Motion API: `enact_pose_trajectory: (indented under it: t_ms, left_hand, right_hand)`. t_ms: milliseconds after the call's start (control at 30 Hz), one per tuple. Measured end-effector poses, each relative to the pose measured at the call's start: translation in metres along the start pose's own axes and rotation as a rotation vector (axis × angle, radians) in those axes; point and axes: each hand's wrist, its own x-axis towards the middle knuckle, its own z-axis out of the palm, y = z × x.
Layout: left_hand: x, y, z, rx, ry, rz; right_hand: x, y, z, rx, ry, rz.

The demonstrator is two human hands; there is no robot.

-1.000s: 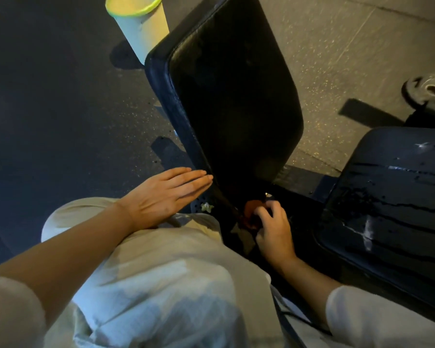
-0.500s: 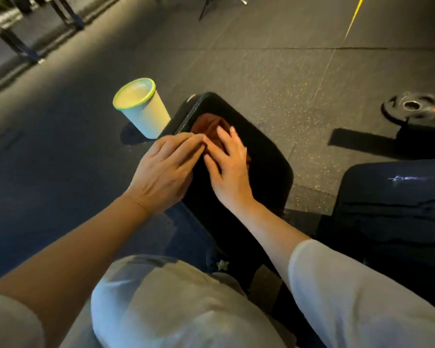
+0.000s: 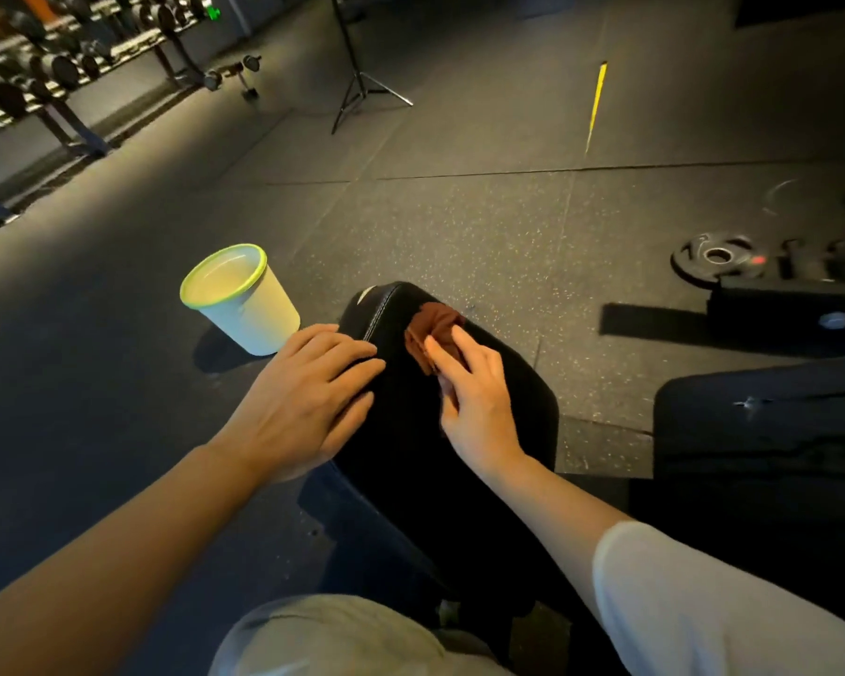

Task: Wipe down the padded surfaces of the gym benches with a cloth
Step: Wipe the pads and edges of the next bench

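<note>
A black padded bench back [image 3: 503, 383] rises tilted in front of me. A reddish-brown cloth [image 3: 430, 329] lies bunched near its top right. My right hand [image 3: 474, 392] presses on the cloth with straight fingers spread over it. My left hand [image 3: 308, 397] rests flat on the pad's left edge, fingers straight and together. A second black pad [image 3: 762, 431], with wet streaks, sits to the right.
A white bucket with a lime-green rim [image 3: 240, 300] stands on the rubber floor left of the bench. A weight plate [image 3: 715, 258] lies at the right. A tripod stand [image 3: 357, 85] and a dumbbell rack [image 3: 35, 75] stand far off.
My right hand carried the cloth from the pad's base up to its top, then shifted it right. My left hand moved up onto the pad's left edge. The view tilted upward.
</note>
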Motion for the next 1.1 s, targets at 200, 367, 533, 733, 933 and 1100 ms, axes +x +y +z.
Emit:
enact_pose_trajectory:
  t_ms: [200,367,533,733,933,1100]
  left_hand:
    - [0.048,-0.008,-0.009,-0.108,0.128,0.170]
    - [0.126,0.047,0.002,-0.256,0.272,0.329]
    - [0.159,0.142,0.016,-0.616,0.427,0.391]
    - [0.129,0.231,0.083,-0.936,0.409,0.457]
    - [0.087,0.259,0.139,-1.103,0.237,0.155]
    - [0.076,0.243,0.159,-1.080,0.139,0.117]
  right_hand:
    - [0.021,0.029,-0.042,-0.069,0.014,0.395]
    - [0.030,-0.005,-0.120,-0.195,0.140,0.226]
    - [-0.020,-0.005,-0.211,-0.449,0.162,0.293]
    - [-0.164,-0.003,-0.270,-0.819,0.077,0.270]
    - [-0.238,0.025,-0.233,-1.253,-0.413,0.249]
    - [-0.201,0.043,-0.222,-1.263,-0.329,0.191]
